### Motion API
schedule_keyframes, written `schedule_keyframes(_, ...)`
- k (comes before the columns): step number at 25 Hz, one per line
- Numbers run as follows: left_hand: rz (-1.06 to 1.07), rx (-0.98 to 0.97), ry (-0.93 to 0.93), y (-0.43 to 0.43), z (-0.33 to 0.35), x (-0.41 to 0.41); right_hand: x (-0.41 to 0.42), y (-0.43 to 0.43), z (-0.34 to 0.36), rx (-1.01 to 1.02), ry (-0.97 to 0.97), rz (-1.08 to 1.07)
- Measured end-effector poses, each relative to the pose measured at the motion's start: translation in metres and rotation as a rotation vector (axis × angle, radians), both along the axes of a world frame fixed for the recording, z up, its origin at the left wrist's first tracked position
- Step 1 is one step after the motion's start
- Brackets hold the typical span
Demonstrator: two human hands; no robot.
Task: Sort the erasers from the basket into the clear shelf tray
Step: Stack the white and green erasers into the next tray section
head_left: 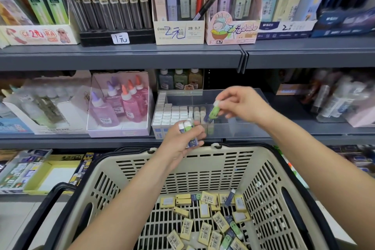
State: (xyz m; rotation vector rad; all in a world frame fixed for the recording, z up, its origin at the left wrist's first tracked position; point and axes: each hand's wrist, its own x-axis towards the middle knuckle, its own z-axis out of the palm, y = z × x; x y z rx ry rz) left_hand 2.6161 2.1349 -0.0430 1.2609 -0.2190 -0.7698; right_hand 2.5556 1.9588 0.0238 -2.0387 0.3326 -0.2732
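Centrally, right grip (241, 105) pinched a green eraser (213, 112) over the tray (249, 128); left grip (182, 140) curled round a bundle (187, 128) of erasers. Loose erasers (213, 225) lay in the basket (269, 178), lower frame. Risks: crowded bundle slipping free; lowered eraser toppling the stacked rows.

Beige basket (269, 170) with black handle (50, 195) holds yellow erasers (207, 231); green-sleeved eraser (213, 112) over clear tray (243, 128)

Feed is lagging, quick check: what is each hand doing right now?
Left hand: holding a small bunch of erasers, just in front of the clear tray.
Right hand: pinching one green eraser over the tray.
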Motion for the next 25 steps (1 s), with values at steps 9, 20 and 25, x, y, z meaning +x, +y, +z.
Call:
schedule_keyframes(9, 0.002, 0.029, -0.03, 0.014, -0.005, 0.008, 0.047, -0.012, -0.036, -0.417, 0.15, -0.066)
schedule_keyframes(20, 0.055, 0.005, 0.028, 0.015, 0.002, 0.008, 0.035, 0.004, -0.029, -0.635, 0.092, 0.026)
schedule_keyframes(25, 0.056, 0.029, 0.01, 0.005, 0.003, 0.003, 0.009, 0.025, -0.023, -0.178, 0.046, 0.209)
